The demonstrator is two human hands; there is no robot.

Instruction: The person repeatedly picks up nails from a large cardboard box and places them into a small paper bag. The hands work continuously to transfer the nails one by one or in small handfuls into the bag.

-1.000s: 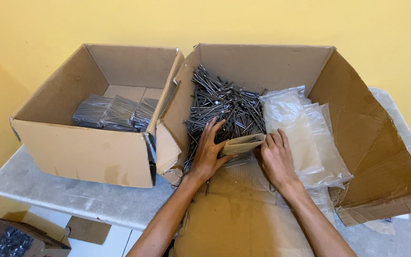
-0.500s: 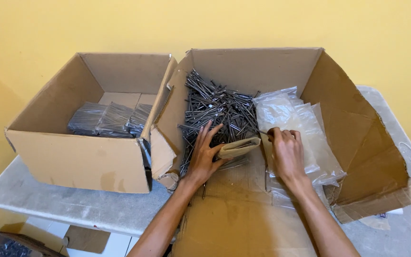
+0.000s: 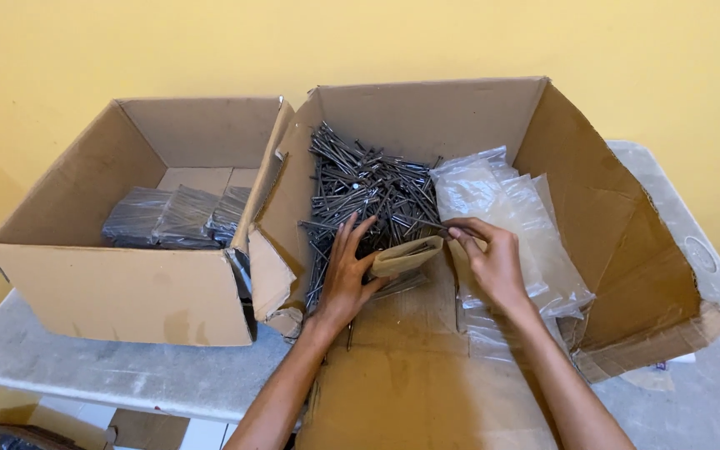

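A person's two bare hands work inside a large open cardboard box [image 3: 593,208] whose near wall is folded down flat toward the person; it stands on a pale grey tabletop [image 3: 127,375] against a yellow wall, filling the tabletop's middle and right part. A loose pile of long dark metal nails [image 3: 368,187] lies in the box's left half, heaped toward its back wall. The left hand [image 3: 347,271] rests at the near edge of the pile, fingers spread on the nails, thumb pressed against a small tan cardboard piece [image 3: 406,254] curved like a scoop with a few nails lying in it; its grip is a loose hold on that piece. The right hand [image 3: 493,262] is just to the right of the scoop, its fingertips pinched together on a single thin nail [image 3: 443,226] that points left toward the pile; its grip is narrow, closed on the nail. Under and behind the right hand lies a stack of clear plastic bags [image 3: 502,200], spread over the box's right half. A second, smaller cardboard box [image 3: 127,292] stands toward the tabletop's left edge, touching the large box, and holds several clear packets of dark nails [image 3: 177,217] side by side on its floor. Below the tabletop's near left corner, part of another carton shows on the floor.
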